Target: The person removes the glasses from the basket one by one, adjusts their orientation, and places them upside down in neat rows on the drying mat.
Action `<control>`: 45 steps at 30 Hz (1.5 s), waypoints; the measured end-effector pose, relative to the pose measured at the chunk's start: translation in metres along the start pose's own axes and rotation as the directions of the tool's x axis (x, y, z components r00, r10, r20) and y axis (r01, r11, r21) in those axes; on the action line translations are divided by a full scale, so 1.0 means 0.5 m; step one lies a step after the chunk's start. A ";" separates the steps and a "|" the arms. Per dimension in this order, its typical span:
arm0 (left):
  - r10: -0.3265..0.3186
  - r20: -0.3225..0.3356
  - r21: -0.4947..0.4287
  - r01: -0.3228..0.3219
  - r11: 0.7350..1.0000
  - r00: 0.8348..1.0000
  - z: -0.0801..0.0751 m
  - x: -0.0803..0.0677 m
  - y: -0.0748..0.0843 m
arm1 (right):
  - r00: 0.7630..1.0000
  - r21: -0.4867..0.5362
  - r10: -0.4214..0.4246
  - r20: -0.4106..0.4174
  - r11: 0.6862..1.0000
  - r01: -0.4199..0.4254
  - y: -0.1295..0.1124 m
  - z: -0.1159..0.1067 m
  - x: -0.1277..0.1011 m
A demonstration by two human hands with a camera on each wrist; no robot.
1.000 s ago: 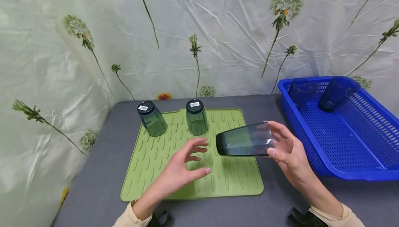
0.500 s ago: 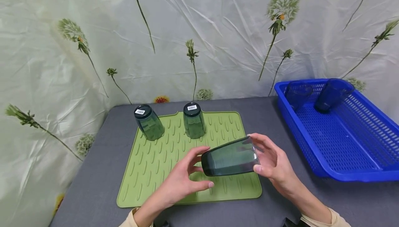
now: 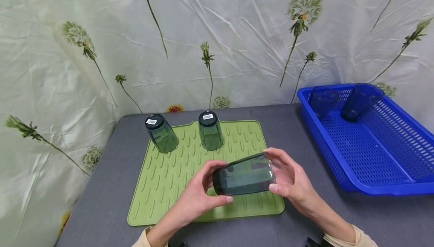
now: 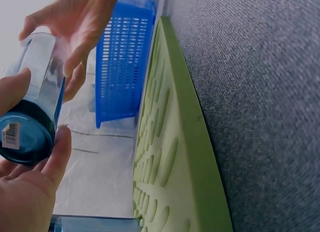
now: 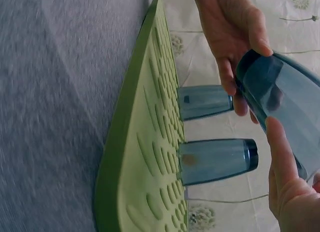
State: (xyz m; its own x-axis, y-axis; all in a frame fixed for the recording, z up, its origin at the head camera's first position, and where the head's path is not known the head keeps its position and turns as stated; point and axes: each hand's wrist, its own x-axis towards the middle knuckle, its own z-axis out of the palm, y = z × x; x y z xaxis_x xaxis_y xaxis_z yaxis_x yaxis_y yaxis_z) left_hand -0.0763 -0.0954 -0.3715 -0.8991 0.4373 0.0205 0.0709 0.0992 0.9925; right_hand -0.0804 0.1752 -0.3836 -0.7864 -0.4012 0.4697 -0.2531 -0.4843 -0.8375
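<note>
A dark tinted drinking glass (image 3: 245,175) lies tilted on its side in the air above the green ridged mat (image 3: 162,194). My right hand (image 3: 291,181) grips it round the rim end. At the base end my left hand (image 3: 200,190) holds it between thumb and fingers; the left wrist view shows a barcode label (image 4: 10,135) on that base. Two more glasses stand upside down at the back of the mat: a left glass (image 3: 164,135) and a middle glass (image 3: 211,134), each with a label on its upturned base.
A blue plastic basket (image 3: 339,167) stands to the right, with two glasses inside: one glass (image 3: 323,102) in its back left corner and another glass (image 3: 361,102) leaning beside it. A flowered curtain (image 3: 251,69) hangs behind the grey table (image 3: 98,201).
My right hand has brought the glass left and lower, towards me. The left hand, apart from it a second ago, now grips its base end. The standing glasses have stayed put.
</note>
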 end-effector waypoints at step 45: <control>0.267 -0.123 -0.097 -0.279 0.955 0.956 -0.043 -0.008 0.032 | 0.990 -0.547 0.116 -0.078 0.825 -0.140 -0.018 -0.101 0.000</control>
State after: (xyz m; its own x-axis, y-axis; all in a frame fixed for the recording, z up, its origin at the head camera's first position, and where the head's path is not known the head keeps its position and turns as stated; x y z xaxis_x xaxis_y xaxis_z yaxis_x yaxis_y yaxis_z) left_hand -0.0807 -0.1149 -0.3532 -0.8938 0.3342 0.2990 0.2767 -0.1137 0.9542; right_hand -0.1068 0.2188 -0.3902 -0.8522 -0.3925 0.3459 -0.4069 0.0815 -0.9098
